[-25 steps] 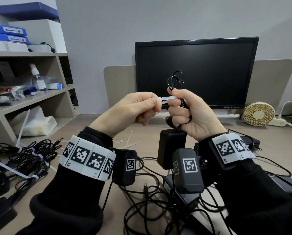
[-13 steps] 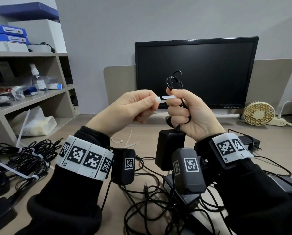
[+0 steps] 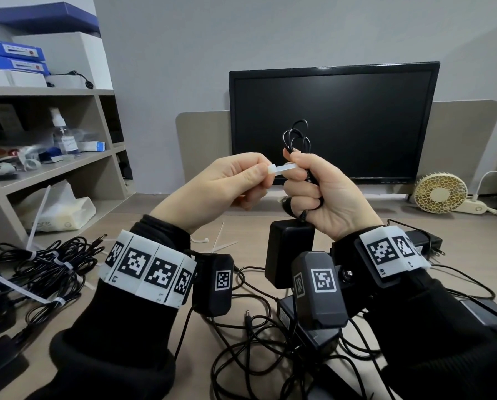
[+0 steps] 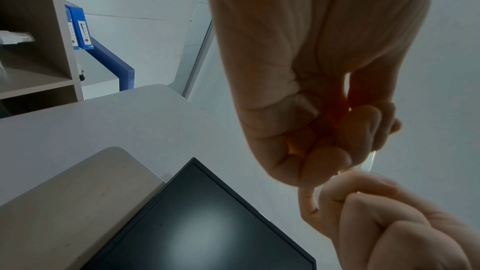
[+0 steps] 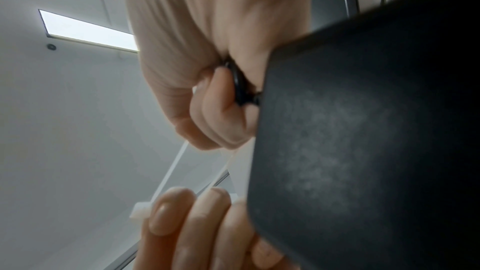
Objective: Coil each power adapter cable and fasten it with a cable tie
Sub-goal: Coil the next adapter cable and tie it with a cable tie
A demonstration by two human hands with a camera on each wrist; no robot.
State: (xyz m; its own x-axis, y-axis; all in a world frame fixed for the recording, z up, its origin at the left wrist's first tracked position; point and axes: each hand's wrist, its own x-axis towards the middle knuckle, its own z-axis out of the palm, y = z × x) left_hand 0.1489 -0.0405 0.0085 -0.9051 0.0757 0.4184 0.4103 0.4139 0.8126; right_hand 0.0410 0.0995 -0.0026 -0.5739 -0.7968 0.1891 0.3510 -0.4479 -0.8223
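My right hand [image 3: 308, 186] grips a coiled black cable [image 3: 297, 137] in front of the monitor, loops sticking up above the fist. Its black adapter block [image 3: 287, 255] hangs below the fist and fills the right of the right wrist view, adapter block [image 5: 363, 151]. A white cable tie [image 3: 282, 169] runs between both hands; my left hand [image 3: 250, 177] pinches its head end. In the right wrist view the cable tie [image 5: 171, 174] shows two strands leading from my right fist to the left fingers [image 5: 168, 215]. The left wrist view shows my left hand [image 4: 337, 141] curled.
Loose black cables and adapters [image 3: 256, 356] tangle on the desk [image 3: 155, 220] below my wrists. Tied cable bundles [image 3: 48, 264] lie at the left, spare ties [image 3: 221, 241] in the middle. A monitor [image 3: 334, 122] stands behind, a small fan [image 3: 440, 193] to the right, shelves [image 3: 54, 166] to the left.
The left hand drew slightly away from the right fist and has come back close to it, still pinching the tie. The right hand has stayed nearly still.
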